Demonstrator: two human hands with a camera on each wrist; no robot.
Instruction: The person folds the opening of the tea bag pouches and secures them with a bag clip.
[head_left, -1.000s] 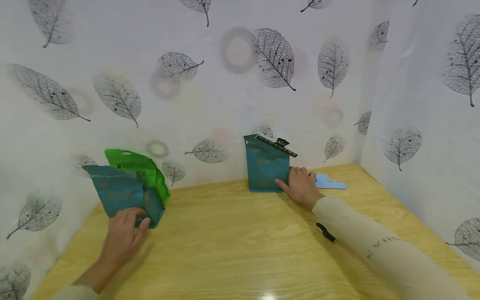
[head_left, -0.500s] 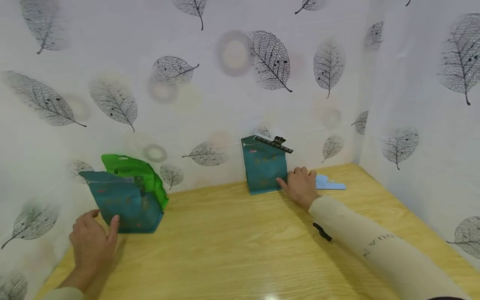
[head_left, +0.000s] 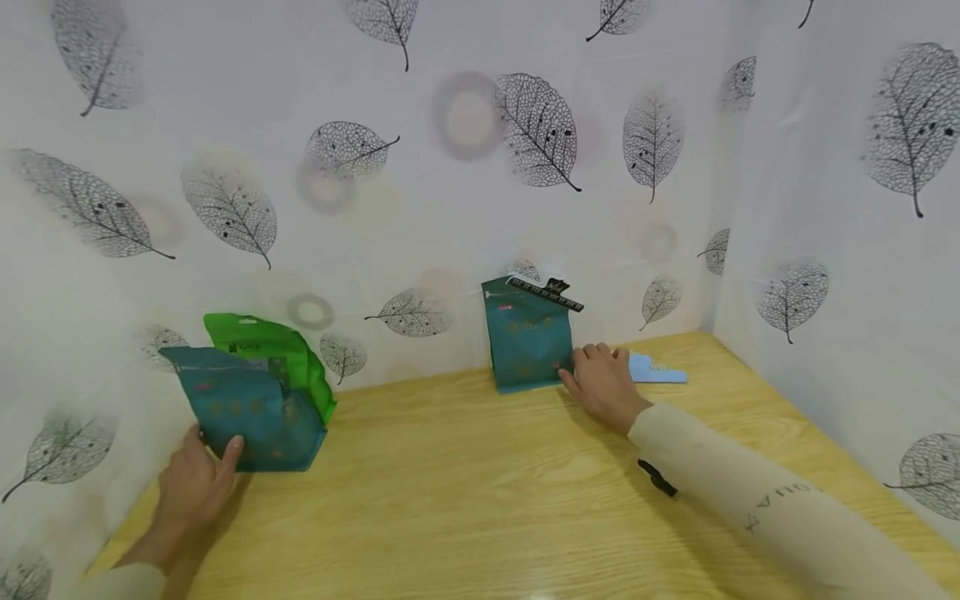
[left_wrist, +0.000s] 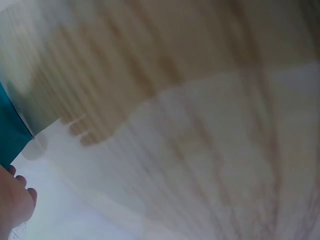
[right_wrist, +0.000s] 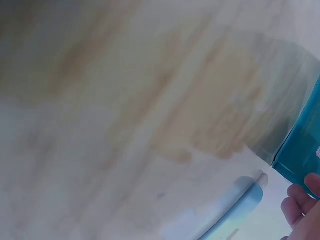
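My left hand (head_left: pixel 191 483) grips the lower left edge of a teal pouch (head_left: pixel 258 425), thumb on its front and the fingers partly hidden behind. That pouch stands upright, its top leaning left, before a bright green pouch (head_left: pixel 262 337). At the back middle another teal pouch (head_left: pixel 528 342) stands by the wall, a clip with a piano-key pattern (head_left: pixel 545 293) slanting across its top. My right hand (head_left: pixel 603 385) holds this pouch's lower right edge, thumb at the front. In the right wrist view, fingers (right_wrist: pixel 299 200) curl close by the pouch's corner (right_wrist: pixel 297 157).
Light blue plastic clips (head_left: pixel 654 369) lie just right of my right hand. A wood-grain table (head_left: pixel 420 492) reaches back to a white wall cloth (head_left: pixel 420 200) printed with leaves. A black piece (head_left: pixel 657 477) shows under the right sleeve.
My left hand has left the front of the teal pouch and moved left to its lower left edge. The pouch's front has opened out. My right hand stays at the other pouch.
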